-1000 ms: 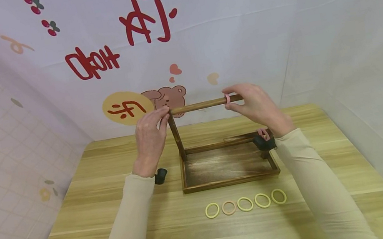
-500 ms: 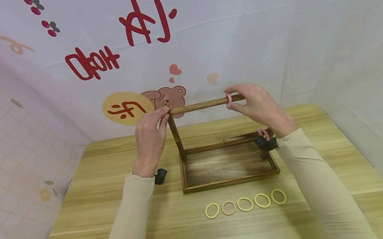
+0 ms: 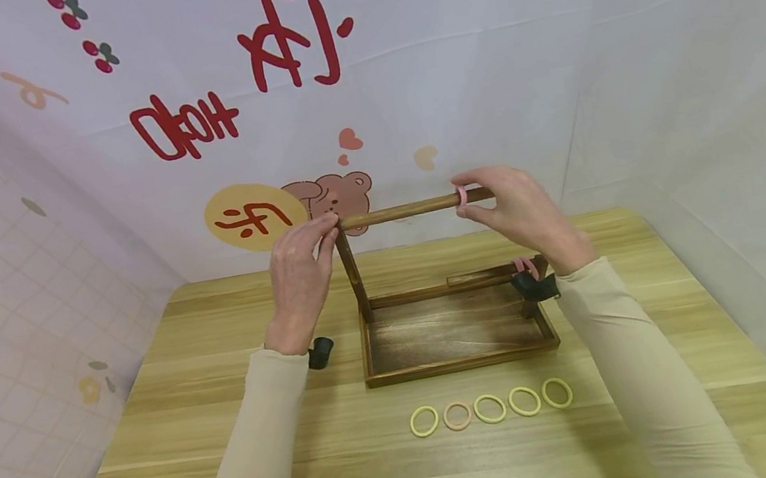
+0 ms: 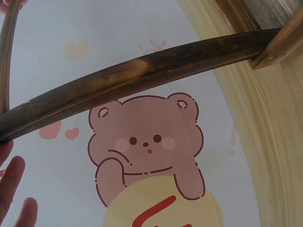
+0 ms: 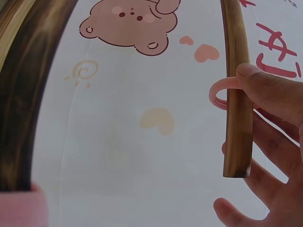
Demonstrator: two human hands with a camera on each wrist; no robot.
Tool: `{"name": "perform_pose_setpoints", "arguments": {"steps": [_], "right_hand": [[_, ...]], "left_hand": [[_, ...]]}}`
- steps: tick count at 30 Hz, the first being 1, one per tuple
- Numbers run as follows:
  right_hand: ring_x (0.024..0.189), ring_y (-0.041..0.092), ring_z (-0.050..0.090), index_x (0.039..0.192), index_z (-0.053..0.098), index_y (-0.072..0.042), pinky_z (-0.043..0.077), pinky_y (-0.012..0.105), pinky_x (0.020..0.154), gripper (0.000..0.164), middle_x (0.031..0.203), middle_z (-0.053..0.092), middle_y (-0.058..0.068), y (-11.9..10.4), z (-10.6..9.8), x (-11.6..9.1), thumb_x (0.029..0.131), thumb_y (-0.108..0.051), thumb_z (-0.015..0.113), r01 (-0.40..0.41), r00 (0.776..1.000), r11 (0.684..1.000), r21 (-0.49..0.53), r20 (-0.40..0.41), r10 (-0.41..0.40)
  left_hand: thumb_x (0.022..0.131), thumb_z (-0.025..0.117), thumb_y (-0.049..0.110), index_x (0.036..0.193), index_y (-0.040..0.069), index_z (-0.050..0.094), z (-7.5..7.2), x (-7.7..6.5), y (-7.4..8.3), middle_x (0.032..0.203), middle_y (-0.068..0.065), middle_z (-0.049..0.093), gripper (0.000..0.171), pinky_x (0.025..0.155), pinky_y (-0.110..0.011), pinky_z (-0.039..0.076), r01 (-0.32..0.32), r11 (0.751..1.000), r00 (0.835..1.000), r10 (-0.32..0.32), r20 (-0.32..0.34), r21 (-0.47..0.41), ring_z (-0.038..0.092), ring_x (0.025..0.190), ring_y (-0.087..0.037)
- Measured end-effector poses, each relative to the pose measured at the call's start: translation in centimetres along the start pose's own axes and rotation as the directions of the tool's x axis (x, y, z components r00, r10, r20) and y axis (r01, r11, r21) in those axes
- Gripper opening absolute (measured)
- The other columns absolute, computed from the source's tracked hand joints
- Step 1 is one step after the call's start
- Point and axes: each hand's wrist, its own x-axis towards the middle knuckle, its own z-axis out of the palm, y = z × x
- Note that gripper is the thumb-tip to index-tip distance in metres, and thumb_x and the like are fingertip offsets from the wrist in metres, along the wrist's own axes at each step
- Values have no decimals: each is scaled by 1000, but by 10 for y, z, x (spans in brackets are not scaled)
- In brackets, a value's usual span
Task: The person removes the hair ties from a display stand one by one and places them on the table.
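Observation:
A dark wooden rack has a post on its left and a long top bar reaching right. My left hand pinches the corner where post and bar meet; in the left wrist view, fingers show just below that corner. My right hand pinches a pink ring that encircles the top bar near its right end. In the right wrist view the thumb lies on this ring, and the bar's free end extends past it. More pink rings hang on the shorter lower bar.
The rack's shallow tray base stands on the wooden table. Before it lies a row of loose rings, several yellow and one orange-pink. A printed cloth hangs behind. Black wrist cameras sit at both wrists.
My right hand has slid slightly right along the top bar, with the pink ring moving along toward the free end. My left hand stays at the corner.

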Motion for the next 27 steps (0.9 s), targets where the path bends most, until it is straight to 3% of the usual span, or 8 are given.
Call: {"name": "perform_pose_setpoints", "arguments": {"steps": [27], "right_hand": [[129,37,59,132,68,-4,42,55,111,44,132,69,14,9,-6,-5,92,-14,81,-37,999,999,-4,2,37]], "left_hand": [[95,75,8,115,2,78,0,0,0,117,-11,76,21,96,-47,55,-1,1000,1000,1,2,-8,72,109,-32]]}}
